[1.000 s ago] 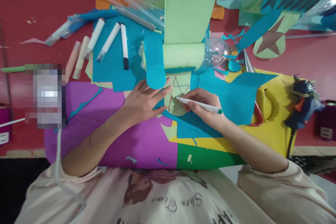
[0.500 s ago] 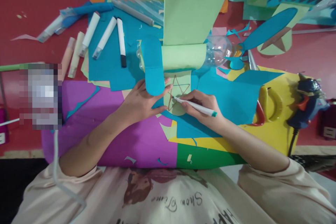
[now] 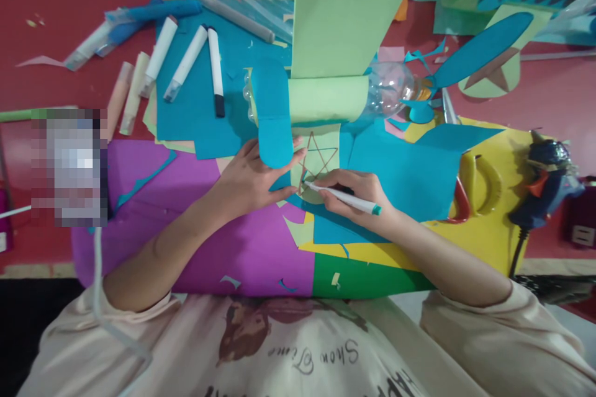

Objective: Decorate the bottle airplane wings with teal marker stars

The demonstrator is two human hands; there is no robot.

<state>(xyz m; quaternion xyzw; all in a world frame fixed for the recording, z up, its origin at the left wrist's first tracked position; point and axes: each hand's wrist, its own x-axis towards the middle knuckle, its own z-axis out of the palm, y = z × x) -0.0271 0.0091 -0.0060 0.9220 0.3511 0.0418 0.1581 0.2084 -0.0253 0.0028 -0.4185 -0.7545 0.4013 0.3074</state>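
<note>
1. Pale green paper [image 3: 326, 136] carries the brown star [image 3: 317, 158], and I place everything else in the head view from that star. The paper lies on a blue sheet [image 3: 400, 167], just below a green paper roll [image 3: 323, 98].
2. My right hand [image 3: 358, 195], just right of the star, is closed around the marker pen [image 3: 342, 196] in a writing pinch. The tip touches the star's lower left point, and the teal end points away to the right.
3. My left hand [image 3: 251, 180], just left of the star, lies flat with the fingers spread and grips nothing. Its fingertips press down beside the star's left edge, partly under a blue rounded flap [image 3: 274, 115] that hangs over the upper left.
4. The paper sits on loose layers that could slide, I judge. So the flat hand should pin it close to the stroke while the pen hand rests its heel on the blue sheet.
5. Light, even pressure and one smooth pull for each line should suit the thin paper better than short dabs.
6. The flap crowds the star's upper left, and my own fingertip lies near the line there, so the pen needs a careful path.
7. The white markers [image 3: 189, 65] lie well up and left of the star and the glue gun [image 3: 542, 183] lies far to its right. Neither is in the way.
</note>
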